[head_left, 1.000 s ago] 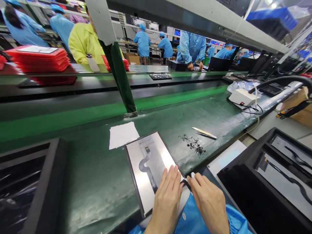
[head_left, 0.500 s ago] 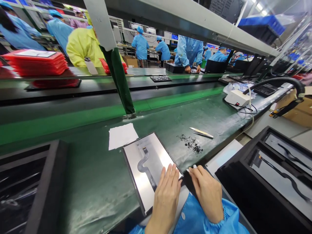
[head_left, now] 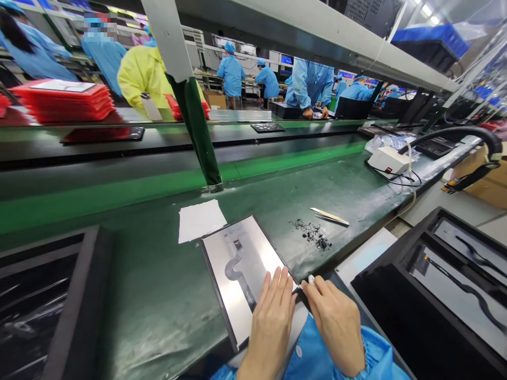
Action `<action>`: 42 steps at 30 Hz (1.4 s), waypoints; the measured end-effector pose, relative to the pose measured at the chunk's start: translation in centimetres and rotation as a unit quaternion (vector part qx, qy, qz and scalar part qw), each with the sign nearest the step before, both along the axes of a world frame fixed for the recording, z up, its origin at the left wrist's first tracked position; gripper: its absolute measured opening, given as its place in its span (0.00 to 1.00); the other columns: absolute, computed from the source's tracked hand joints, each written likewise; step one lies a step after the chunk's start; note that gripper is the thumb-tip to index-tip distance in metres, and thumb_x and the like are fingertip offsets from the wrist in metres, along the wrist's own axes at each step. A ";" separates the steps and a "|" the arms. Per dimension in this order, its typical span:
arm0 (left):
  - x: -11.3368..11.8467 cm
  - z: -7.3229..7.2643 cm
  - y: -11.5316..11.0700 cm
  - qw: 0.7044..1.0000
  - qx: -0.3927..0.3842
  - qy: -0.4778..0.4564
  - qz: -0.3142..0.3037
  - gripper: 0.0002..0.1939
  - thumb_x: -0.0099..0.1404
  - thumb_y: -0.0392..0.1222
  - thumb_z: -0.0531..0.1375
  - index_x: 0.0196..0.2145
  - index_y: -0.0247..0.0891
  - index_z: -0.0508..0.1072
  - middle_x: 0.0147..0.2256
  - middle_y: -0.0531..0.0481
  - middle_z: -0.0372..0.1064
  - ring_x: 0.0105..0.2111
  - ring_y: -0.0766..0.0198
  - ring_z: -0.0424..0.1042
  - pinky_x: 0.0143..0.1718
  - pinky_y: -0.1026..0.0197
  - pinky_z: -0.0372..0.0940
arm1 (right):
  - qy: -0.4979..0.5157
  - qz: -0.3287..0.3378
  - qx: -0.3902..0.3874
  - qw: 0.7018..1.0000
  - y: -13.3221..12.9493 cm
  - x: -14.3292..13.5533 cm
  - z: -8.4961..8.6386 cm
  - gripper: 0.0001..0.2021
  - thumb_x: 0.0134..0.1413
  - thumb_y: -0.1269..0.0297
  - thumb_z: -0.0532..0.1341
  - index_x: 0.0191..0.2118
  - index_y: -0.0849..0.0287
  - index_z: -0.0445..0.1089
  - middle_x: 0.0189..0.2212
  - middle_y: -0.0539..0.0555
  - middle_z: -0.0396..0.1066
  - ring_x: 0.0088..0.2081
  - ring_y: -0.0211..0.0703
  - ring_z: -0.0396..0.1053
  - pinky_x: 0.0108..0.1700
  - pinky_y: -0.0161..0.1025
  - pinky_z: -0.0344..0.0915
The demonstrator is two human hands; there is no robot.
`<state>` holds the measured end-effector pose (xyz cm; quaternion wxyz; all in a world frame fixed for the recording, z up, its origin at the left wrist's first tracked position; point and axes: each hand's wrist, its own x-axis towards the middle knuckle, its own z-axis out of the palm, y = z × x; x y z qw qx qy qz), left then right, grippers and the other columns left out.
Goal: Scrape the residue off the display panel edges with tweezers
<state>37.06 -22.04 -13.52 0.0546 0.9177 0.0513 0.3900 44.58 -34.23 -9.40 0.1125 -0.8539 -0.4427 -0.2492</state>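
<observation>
My left grip [head_left: 269, 322] is lying flat, fingers nearly together, on the near right part of the screen panel [head_left: 257, 248], apparently steadying it; my right grip [head_left: 336, 322] is pinching a small white piece [head_left: 311, 278] beside that corner. The panel is extending ahead and leftward of both grips at the tabletop's [head_left: 158, 295] edge, its ribbon cable [head_left: 233, 272] curving away from my left.

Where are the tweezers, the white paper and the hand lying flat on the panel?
Tweezers [head_left: 332, 217]: head view, on the metal body.
White paper [head_left: 201, 220]: head view, middle of the sheet.
Left hand [head_left: 271, 320]: head view, on the back of the hand.
</observation>
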 end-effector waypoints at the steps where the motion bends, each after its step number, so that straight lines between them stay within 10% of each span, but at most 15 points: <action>1: 0.0 0.0 0.0 1.000 -0.002 -0.001 0.000 0.15 0.75 0.31 0.49 0.53 0.27 0.71 0.51 0.35 0.76 0.53 0.48 0.75 0.52 0.45 0.74 | 0.000 -0.004 -0.001 1.000 0.0 0.0 0.0 0.23 0.75 0.67 0.42 0.36 0.57 0.73 0.26 0.51 0.71 0.27 0.41 0.67 0.30 0.40 0.55; 42: 0.0 0.2 0.3 1.000 0.021 -0.003 0.004 0.14 0.76 0.32 0.48 0.49 0.27 0.72 0.49 0.36 0.78 0.50 0.49 0.78 0.49 0.46 0.76 | 0.026 0.016 0.024 0.999 -0.4 0.2 0.2 0.24 0.76 0.60 0.41 0.36 0.56 0.71 0.26 0.49 0.70 0.26 0.38 0.69 0.28 0.38 0.54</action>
